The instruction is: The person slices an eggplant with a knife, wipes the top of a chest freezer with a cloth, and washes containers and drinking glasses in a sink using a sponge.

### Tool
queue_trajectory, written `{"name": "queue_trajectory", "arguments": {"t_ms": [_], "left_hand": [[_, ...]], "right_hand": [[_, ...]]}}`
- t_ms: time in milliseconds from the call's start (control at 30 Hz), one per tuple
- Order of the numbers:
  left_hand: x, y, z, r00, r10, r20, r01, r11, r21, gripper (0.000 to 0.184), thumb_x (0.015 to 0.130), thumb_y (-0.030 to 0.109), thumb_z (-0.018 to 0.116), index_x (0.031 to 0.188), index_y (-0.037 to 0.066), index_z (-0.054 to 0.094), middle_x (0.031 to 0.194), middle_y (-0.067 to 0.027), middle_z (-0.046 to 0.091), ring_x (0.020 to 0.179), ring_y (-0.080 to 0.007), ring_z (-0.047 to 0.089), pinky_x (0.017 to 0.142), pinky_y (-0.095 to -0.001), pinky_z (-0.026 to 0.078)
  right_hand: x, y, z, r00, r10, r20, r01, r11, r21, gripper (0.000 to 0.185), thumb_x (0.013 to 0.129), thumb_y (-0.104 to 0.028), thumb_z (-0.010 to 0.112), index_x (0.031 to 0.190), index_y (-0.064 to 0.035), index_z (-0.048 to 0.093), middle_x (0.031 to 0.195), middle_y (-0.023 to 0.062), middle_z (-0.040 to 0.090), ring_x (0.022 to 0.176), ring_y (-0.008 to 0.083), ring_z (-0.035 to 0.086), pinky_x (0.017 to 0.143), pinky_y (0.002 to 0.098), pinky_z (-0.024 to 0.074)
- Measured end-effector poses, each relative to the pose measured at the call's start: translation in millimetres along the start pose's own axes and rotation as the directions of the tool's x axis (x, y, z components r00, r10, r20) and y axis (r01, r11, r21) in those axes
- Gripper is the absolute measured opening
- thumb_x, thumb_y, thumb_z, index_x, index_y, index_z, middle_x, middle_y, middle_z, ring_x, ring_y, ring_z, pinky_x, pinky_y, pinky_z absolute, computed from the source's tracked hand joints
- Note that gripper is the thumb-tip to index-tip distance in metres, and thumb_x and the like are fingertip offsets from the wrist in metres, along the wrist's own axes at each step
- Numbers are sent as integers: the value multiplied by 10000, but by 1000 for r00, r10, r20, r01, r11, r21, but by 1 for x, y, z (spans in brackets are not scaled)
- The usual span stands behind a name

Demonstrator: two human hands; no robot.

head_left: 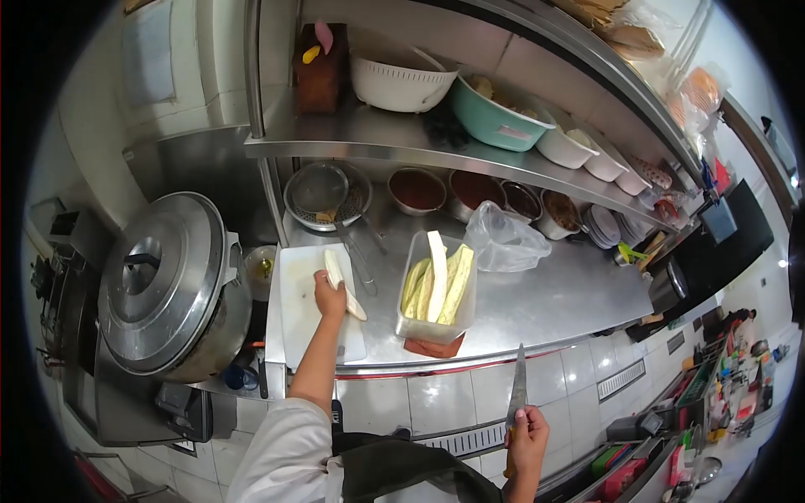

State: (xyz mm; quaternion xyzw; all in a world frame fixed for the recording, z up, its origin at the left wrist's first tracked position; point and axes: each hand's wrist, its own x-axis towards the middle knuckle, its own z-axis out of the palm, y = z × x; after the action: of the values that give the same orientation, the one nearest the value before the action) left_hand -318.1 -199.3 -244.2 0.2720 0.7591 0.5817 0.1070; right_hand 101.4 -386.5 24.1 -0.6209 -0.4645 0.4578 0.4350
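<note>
My left hand is closed around a long, pale peeled eggplant on the white cutting board. In my right hand is a knife, its blade pointing up and away from me, held in front of the counter edge above the floor. Between the hands, a clear plastic container holds several long, pale yellow-green peeled pieces; one whiter piece lies on top and sticks out past the rim. Beneath the container's near side shows a reddish-brown block.
A big lidded pot stands left of the board. Strainers and metal bowls of dark red sauce line the counter's back, near a crumpled plastic bag. Above hangs a steel shelf bearing a white basket and a green tub.
</note>
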Motion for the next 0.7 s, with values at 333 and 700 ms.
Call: {"name": "queue_trajectory", "arguments": {"t_ms": [333,700], "left_hand": [[-41,32,-81,775,-276,568,623,183,-761,390,855,148,574,1214,30,480,987,-142,603,798,-290,616,711,-358,534],[-125,114,-109,358,20,934,909,221,-353,585,964,488,331,1236,-5,488,1033,-108,615,841,-186,591,729,-321,523]], "right_hand": [[-15,4,2,998,-40,48,40,999,9,178,941,-159,515,841,-16,545,580,-18,472,413,48,414,372,209,310],[4,40,65,876,-275,396,355,924,-145,179,929,-195,550,864,-29,573,641,-19,490,467,61,420,409,211,313]]}}
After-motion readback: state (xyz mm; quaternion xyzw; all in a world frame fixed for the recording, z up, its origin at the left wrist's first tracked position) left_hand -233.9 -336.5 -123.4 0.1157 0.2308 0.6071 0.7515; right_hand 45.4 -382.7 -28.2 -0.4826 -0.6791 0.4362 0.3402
